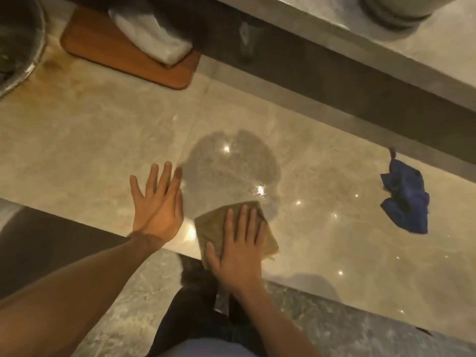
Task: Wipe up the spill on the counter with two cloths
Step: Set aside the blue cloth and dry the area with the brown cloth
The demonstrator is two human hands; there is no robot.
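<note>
A pale marble counter (pixel 90 140) fills most of the view, with a grey puddle (pixel 231 173) near its front edge. A wooden board (pixel 108 52) at the back carries a white cloth (pixel 152 37). The left hand (pixel 157 202) lies flat and empty, fingers spread, just left of the puddle. The right hand (pixel 238 246) presses flat, fingers extended, on a tan cloth (pixel 208 225) at the puddle's near edge. A blue cloth (pixel 407 199) lies crumpled well to the right.
</note>
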